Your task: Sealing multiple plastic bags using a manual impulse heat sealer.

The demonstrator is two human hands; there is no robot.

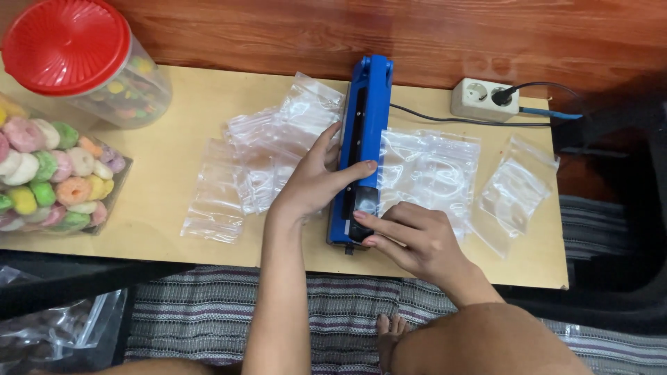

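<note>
Bare left hand (313, 182), bare right hand (415, 239), sleeveless forearms, no rings or watch

A blue heat sealer (363, 149) lies on a pale tabletop (174, 139). The left hand (314, 182) rests against its side, thumb on top. The right hand (410, 239) touches its near end. Clear plastic bags (271, 149) lie on both sides.

A home snack-packing spot: low wooden table (174, 229) on a striped woven rug (208, 319), jar (90, 62) of coloured ring snacks
</note>
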